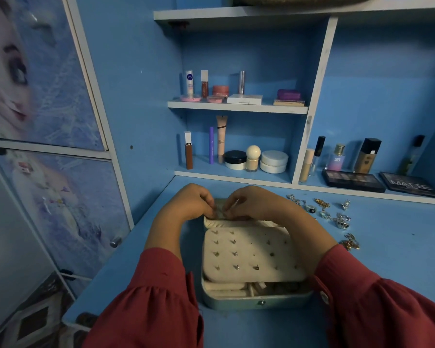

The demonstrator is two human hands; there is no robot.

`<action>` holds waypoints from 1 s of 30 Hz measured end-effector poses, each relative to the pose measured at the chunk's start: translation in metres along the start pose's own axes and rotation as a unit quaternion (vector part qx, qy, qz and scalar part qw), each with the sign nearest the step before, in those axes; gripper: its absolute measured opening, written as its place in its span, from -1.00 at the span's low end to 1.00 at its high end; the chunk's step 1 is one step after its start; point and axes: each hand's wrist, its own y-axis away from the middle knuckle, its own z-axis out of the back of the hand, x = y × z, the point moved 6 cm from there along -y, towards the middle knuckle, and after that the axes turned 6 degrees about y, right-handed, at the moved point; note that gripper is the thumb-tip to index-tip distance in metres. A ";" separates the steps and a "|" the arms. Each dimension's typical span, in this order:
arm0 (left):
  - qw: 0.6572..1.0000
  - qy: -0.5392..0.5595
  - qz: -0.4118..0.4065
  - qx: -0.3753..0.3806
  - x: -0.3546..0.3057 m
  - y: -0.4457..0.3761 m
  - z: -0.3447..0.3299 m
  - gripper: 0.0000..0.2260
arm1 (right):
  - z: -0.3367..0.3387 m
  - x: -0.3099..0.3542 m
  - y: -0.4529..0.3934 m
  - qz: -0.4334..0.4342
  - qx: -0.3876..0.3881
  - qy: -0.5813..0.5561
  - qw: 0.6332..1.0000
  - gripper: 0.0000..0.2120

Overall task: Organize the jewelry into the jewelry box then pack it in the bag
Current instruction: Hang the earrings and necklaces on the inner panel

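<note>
Blue desktop at frame centre carries our open pale-green jewelry box [256, 301]. Our left hand [186, 202] and right hand [254, 203] pinch something tiny at its far edge; we cannot identify it. Loose light metal rings and charms [324, 212], likely slippery, want fingertip pinches.

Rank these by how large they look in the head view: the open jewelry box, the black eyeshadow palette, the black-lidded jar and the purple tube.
1. jewelry box, though it is nearest the camera
2. black eyeshadow palette
3. black-lidded jar
4. purple tube
</note>
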 end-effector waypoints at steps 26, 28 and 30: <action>0.995 -0.090 -0.020 0.046 -0.013 -0.001 -0.024 -0.48 | 0.007 -0.006 0.005 -0.016 0.059 0.103 0.993 -0.90; 0.997 -0.064 -0.032 0.022 -0.014 -0.003 -0.021 -0.51 | 0.006 -0.005 0.005 -0.017 0.063 0.103 0.993 -0.85; 0.996 -0.053 -0.058 -0.041 -0.012 -0.005 -0.010 -0.51 | 0.002 -0.002 0.007 -0.017 0.071 0.091 0.993 -0.81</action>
